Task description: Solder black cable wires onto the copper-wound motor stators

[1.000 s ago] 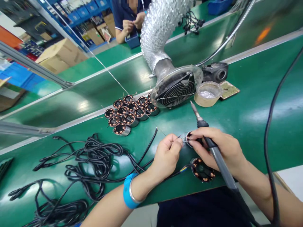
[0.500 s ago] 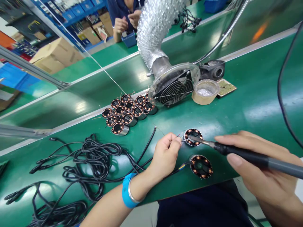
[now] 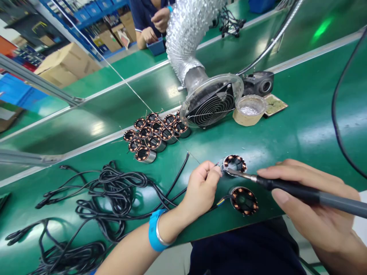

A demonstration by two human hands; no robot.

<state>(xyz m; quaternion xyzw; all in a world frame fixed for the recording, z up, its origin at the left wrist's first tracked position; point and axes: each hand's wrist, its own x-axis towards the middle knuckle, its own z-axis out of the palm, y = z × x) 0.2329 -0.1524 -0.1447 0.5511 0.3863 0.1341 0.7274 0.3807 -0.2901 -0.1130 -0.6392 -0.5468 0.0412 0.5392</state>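
My right hand [image 3: 315, 198] grips a soldering iron [image 3: 295, 189] with a dark handle. Its metal tip reaches the lower left edge of a copper-wound motor stator [image 3: 243, 164] on the green table. At that stator's left side, my left hand [image 3: 202, 187] is closed in a pinch. A thin solder wire [image 3: 126, 81] comes down from the upper left to these fingers; the exact contact is hidden by the fingertips. Just below lies a second stator [image 3: 244, 201], with a black cable and coloured leads joined at its left.
Several stators [image 3: 145, 154] stand grouped at the back left. Coiled black cables [image 3: 114, 194] cover the left side. A fume extractor [image 3: 213, 105] with a silver duct stands behind, beside a solder pot [image 3: 250, 110] and a sponge tray [image 3: 275, 105]. Across the bench, another person's hands [image 3: 160, 21] are at work.
The iron's tip has moved from the stator's inner area down and left to its lower left edge. My left hand stays nearly still. The other person's hands have shifted.
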